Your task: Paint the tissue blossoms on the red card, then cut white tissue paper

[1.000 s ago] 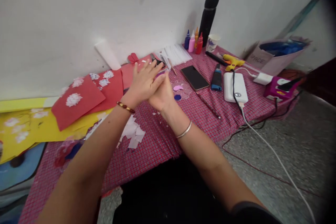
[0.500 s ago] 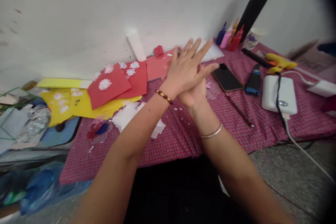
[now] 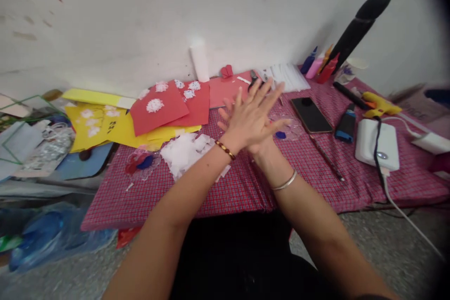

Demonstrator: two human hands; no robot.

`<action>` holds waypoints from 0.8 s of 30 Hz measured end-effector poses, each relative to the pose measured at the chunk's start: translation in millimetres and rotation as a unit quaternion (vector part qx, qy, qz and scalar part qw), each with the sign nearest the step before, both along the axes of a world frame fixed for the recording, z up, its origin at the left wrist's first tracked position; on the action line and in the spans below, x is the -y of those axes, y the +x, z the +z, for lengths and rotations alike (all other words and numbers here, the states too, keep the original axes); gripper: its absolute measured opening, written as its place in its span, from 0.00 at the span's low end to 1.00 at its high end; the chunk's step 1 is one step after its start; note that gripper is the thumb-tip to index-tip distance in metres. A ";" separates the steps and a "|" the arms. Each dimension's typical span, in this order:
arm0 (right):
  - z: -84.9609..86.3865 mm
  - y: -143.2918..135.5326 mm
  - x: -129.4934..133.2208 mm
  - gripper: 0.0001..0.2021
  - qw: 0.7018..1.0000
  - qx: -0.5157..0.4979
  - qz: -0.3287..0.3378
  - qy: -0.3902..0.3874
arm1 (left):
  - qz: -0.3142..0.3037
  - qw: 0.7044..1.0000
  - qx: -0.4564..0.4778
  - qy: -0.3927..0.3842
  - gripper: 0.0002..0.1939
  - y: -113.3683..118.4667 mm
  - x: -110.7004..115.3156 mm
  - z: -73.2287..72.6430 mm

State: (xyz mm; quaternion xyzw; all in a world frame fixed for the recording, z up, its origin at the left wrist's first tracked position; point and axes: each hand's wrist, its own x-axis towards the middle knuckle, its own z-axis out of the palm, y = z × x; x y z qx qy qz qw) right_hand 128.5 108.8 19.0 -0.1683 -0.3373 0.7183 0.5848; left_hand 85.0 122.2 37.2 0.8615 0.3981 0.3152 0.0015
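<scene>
Left hand (image 3: 251, 119) still on right hand (image 3: 262, 138), now lower, fingers spread

No legible text — marks on yellow paper (image 3: 105, 124) too blurred to read.

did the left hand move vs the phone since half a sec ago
Yes. The left hand has drawn back leftward from the phone, leaving a wider gap.

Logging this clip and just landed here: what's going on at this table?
A person sits at a low table with a red checked cloth. The left hand lies flat across the right hand, palms together, fingers spread; neither holds anything. Below them lie white paper scraps, behind them red cards with white flowers. A phone, glue gun and power bank lie to the right.
</scene>
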 end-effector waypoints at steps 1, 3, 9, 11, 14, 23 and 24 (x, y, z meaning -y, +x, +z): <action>0.7 -1.7 1.1 0.21 1.000 -0.022 0.014 0.013 | 0.016 1.000 0.007 0.003 0.40 -12.3 -5.5 4.1; -1.7 -9.3 4.3 0.22 0.996 -0.056 0.068 0.014 | 0.057 0.998 0.033 0.006 0.37 -38.8 -11.4 11.3; -17.9 -21.5 2.4 0.06 0.979 -0.001 0.165 -0.119 | 0.145 0.981 0.123 -0.038 0.20 -101.0 6.4 16.8; -18.5 -14.5 -1.8 0.12 0.981 0.051 0.152 -0.108 | 0.121 0.971 0.178 -0.106 0.16 -112.5 15.4 11.5; -16.5 -1.6 -7.7 0.12 0.983 0.154 0.086 -0.057 | 0.096 0.941 0.257 -0.197 0.11 -119.4 24.8 -3.5; -24.4 -0.5 -9.9 0.13 0.957 0.284 0.005 0.053 | 0.031 0.891 0.383 -0.244 0.05 -107.4 33.1 -38.6; -25.4 -0.8 -8.2 0.13 0.956 0.289 0.004 0.057 | 0.035 0.885 0.394 -0.247 0.04 -108.2 34.0 -38.9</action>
